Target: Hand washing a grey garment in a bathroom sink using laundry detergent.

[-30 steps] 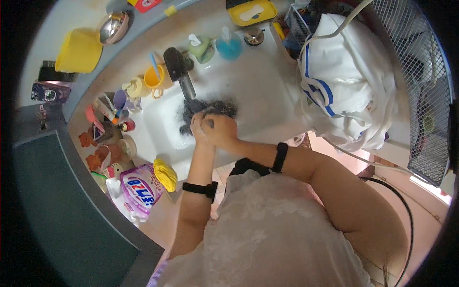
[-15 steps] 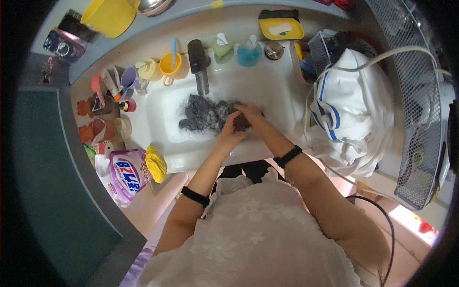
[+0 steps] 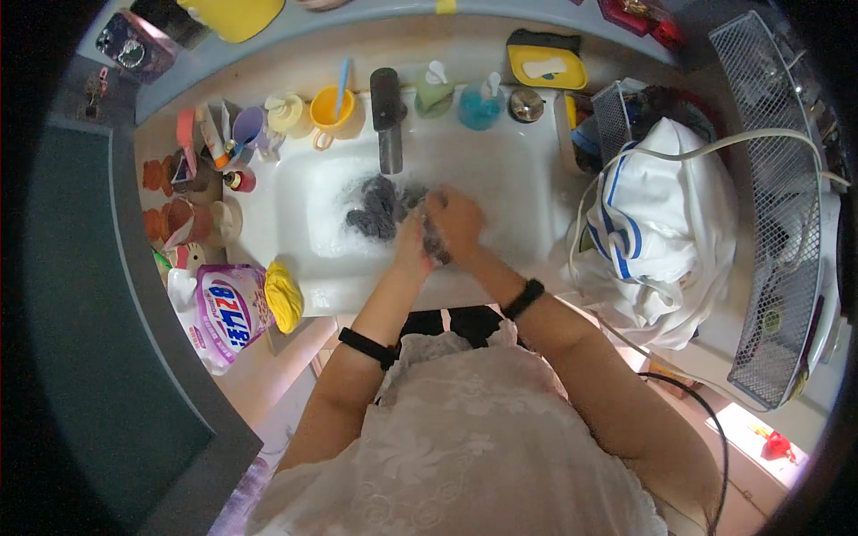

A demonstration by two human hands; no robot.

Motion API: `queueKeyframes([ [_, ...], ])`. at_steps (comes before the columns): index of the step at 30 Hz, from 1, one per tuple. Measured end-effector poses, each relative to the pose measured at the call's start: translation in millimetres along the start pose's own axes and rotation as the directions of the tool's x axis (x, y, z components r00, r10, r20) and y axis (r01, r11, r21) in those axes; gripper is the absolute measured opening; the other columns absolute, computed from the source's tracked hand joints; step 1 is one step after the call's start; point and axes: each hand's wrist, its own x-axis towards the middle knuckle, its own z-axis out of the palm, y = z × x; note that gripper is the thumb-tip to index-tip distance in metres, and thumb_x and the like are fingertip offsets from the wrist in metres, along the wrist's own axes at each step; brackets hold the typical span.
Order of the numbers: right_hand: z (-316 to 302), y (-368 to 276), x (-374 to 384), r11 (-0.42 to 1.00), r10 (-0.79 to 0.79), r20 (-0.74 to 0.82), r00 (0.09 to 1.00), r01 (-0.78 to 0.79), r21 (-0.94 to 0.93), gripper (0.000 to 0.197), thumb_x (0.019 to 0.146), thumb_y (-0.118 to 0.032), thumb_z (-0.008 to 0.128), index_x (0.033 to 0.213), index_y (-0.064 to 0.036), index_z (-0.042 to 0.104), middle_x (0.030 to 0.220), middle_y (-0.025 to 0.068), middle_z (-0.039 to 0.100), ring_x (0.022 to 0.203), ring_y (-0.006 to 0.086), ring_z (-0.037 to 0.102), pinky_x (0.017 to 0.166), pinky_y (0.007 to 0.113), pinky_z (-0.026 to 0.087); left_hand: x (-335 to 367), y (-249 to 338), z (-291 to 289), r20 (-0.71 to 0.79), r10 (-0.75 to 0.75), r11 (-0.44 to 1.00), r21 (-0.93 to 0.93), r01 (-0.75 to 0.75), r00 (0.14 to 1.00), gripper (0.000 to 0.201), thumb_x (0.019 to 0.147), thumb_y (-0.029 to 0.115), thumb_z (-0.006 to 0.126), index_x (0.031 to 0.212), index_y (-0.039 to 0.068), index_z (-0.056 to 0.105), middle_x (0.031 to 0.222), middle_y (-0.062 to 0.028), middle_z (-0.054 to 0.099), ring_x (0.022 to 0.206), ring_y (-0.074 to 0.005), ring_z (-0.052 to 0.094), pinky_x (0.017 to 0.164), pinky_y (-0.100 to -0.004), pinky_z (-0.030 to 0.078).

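A wet, dark grey cloth (image 3: 375,210) lies bunched in soapy water in the white sink (image 3: 527,170). Part of it is drawn up between my hands, which meet near the basin's front. My left hand (image 3: 412,241) grips this bunch from its left side. Closed over the cloth from the other side is my right hand (image 3: 457,221), its knuckles upward. Some fingers are hidden behind the cloth and slightly blurred. Just behind the submerged portion stands the dark faucet (image 3: 388,116).
Along the sink's back rim stand a yellow cup (image 3: 337,114), a green pump bottle (image 3: 435,94) and a blue pump bottle (image 3: 481,105). White fabric (image 3: 670,223) is heaped at right beside a mesh basket (image 3: 778,241). A purple detergent bag (image 3: 228,313) and yellow cloth (image 3: 283,297) sit at left.
My right hand has turned from fingers spread over the cloth to a closed grip. More cloth is gathered between my hands, and the view has shifted slightly.
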Motion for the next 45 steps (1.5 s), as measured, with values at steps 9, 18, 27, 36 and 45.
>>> queueKeyframes([
  [9,17,-3,-4,0.997,-0.043,0.060,0.997,0.039,0.061,0.027,0.079,-0.033,0.053,0.086,-0.0096,0.065,0.084,0.0176,0.063,0.078,0.0370,0.059,0.072,0.046,0.045,32,0,-82,0.080,0.117,0.871,0.471,-0.141,0.990,0.029,0.090,0.029,0.041,0.097,0.005,0.056,0.095,-0.0130,0.059,0.086,-0.0261,0.059,0.078,-0.0417,0.047],
  [18,11,-50,-17,0.908,-0.176,-0.313,0.933,0.277,0.316,0.036,0.079,-0.041,0.058,0.090,-0.0072,0.064,0.088,0.0152,0.063,0.083,0.0319,0.060,0.076,0.044,0.045,21,24,-34,0.057,-0.048,0.985,-0.163,0.056,0.997,0.030,0.090,0.022,0.042,0.113,0.004,0.048,0.109,-0.0129,0.057,0.098,-0.0294,0.056,0.087,-0.0444,0.046],
  [27,-17,-27,-49,0.759,-0.628,-0.043,0.777,0.623,0.189,0.023,0.076,-0.032,0.061,0.068,-0.0101,0.060,0.071,0.0080,0.058,0.069,0.0297,0.058,0.060,0.041,0.046,9,41,-22,0.217,-0.320,0.851,-0.362,0.380,0.922,0.028,0.083,0.024,0.057,0.103,0.005,0.053,0.101,-0.0135,0.058,0.093,-0.0272,0.056,0.086,-0.0413,0.043],
  [36,9,-22,-29,0.973,-0.218,0.136,0.966,0.226,-0.047,0.023,0.077,-0.032,0.056,0.080,-0.0118,0.066,0.078,0.0138,0.064,0.070,0.0324,0.061,0.061,0.044,0.047,17,29,-36,0.071,-0.179,0.969,-0.157,0.188,0.981,0.023,0.087,0.026,0.047,0.098,0.007,0.055,0.099,-0.0109,0.059,0.091,-0.0266,0.057,0.083,-0.0402,0.046],
  [45,18,-9,-14,0.999,-0.053,0.096,0.994,0.052,0.017,0.030,0.080,-0.036,0.053,0.085,-0.0100,0.067,0.082,0.0162,0.063,0.076,0.0361,0.060,0.071,0.045,0.046,16,24,-31,-0.297,-0.046,0.998,0.019,0.054,0.954,0.028,0.081,0.024,0.056,0.098,0.002,0.057,0.094,-0.0103,0.059,0.088,-0.0243,0.057,0.075,-0.0394,0.047],
])
